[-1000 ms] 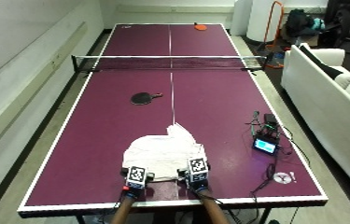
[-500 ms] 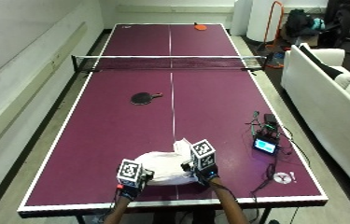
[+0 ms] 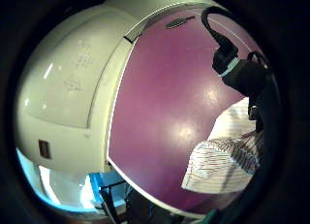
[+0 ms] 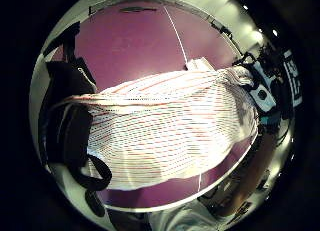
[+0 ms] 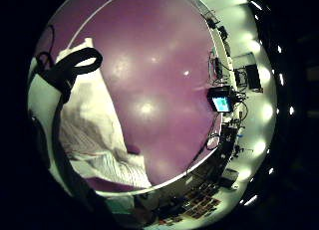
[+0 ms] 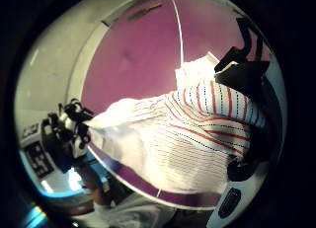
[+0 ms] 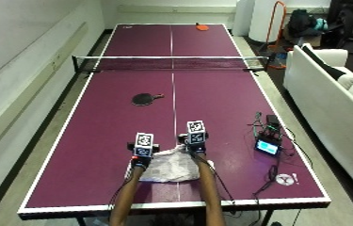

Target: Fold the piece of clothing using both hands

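Shirt (image 7: pixel 171 167), one, two hands pinching, one paddle (image 7: pixel 145 98)

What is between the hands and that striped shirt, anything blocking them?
Nothing visible. The left hand and right hand already grip the striped shirt at its far edge; the paddle lies well beyond, nearer the net.

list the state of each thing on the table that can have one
garment: partly folded, bunched, lying near the table's near edge
left hand: holds the garment's left edge
right hand: holds the garment's far right edge
black paddle: lying flat, untouched
red paddle: lying flat at the far end
net: stretched across the table
small device: screen lit, cables attached
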Available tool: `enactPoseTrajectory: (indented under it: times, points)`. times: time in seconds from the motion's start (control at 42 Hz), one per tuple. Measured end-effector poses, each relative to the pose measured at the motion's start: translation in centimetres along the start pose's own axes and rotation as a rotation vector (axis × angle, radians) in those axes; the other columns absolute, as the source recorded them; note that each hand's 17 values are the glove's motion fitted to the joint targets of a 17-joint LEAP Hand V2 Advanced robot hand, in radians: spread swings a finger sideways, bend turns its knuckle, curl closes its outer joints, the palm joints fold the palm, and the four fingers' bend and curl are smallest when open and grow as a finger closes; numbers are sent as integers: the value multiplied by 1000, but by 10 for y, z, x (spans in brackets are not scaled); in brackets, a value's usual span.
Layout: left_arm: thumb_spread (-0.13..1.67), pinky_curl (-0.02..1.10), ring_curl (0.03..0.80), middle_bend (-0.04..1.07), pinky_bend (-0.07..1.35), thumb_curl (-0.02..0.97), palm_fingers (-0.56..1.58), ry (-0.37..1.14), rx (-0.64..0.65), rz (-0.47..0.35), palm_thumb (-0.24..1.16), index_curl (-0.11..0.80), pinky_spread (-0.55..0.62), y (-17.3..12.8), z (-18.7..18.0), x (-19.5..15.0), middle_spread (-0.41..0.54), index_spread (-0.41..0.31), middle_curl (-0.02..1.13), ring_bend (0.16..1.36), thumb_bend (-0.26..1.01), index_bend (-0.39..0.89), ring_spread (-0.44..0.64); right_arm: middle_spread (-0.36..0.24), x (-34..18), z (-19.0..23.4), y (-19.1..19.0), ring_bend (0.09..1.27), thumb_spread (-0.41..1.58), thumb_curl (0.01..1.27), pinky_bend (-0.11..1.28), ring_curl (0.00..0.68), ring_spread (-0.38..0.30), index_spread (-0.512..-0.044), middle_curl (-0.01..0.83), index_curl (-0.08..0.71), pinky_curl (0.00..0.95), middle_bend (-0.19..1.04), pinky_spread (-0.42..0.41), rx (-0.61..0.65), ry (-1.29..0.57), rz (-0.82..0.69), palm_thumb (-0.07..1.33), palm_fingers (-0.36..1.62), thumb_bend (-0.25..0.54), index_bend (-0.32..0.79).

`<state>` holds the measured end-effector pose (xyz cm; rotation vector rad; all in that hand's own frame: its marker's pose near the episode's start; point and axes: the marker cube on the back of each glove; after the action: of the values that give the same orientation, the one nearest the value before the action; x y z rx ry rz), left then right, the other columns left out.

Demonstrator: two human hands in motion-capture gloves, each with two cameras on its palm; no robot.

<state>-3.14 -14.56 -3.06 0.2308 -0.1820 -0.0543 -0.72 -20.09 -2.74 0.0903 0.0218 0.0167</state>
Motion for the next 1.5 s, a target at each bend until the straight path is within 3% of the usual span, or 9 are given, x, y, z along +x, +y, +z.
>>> enactPoseTrajectory:
  times: [0.167,0.357,0.428,0.571,0.785,1.024,1.166,1.309,1.5]
  points:
    - [1311,204,429,607,99,244,1172,19,-46,-13,593,518,-71,-20,32,10,-375,-359,535,684,-2,310,-364,-271,-9,32,-23,827,1159,269,529,479,-250,-351,475,270,390,478,-343,-105,-12,-11,939,1293,10,132]
    - [1324,235,448,531,143,240,1020,47,111,-67,603,499,-30,-7,19,-1,-347,-318,540,689,-8,218,-337,-275,21,16,1,780,1147,256,526,482,-259,-350,491,257,394,502,-287,197,-165,108,880,1163,-17,85]
    - [1312,275,442,337,241,245,758,-22,151,-33,612,464,11,0,17,-7,-295,-266,491,654,-9,132,-289,-249,46,21,40,549,1171,233,398,431,-201,-348,472,295,385,428,-45,194,-126,273,763,577,-56,180]
    - [1290,288,404,200,226,234,719,-34,-65,54,551,450,76,41,34,1,-255,-240,434,584,-34,166,-223,-196,60,47,115,450,1237,229,335,371,-124,-337,441,295,332,379,116,-37,-166,455,710,590,-25,156]
    - [1319,313,386,114,228,192,576,38,-276,127,373,443,227,60,68,26,-155,-196,365,550,-42,161,-109,-64,78,84,127,606,1248,195,403,387,-36,-279,388,227,338,205,233,-175,-15,533,475,456,-38,50]
    - [1395,324,370,144,232,167,588,32,-259,138,290,423,286,59,64,68,-133,-172,335,557,-15,166,-64,-135,107,89,116,779,1249,225,210,417,-136,-294,435,169,284,403,279,-179,63,617,556,643,9,57]
    - [1426,333,370,147,228,158,588,32,-200,168,251,419,297,51,65,90,-126,-169,329,554,-12,167,-48,-202,122,84,109,782,1271,254,174,413,-192,-313,458,160,266,510,249,-114,114,659,699,822,65,63]
    - [1464,340,371,147,220,147,575,72,-229,170,213,414,314,51,65,93,-115,-163,323,563,-10,160,-32,-236,115,59,94,830,1212,304,459,447,-226,-323,473,131,365,521,-118,43,-41,641,901,1143,138,0]
    - [1483,345,368,154,211,149,585,197,-283,48,206,412,324,47,53,69,-117,-167,319,558,-2,172,-25,-248,91,55,33,885,1107,348,522,487,-233,-331,485,130,411,521,-265,218,-417,509,1005,1158,135,45]
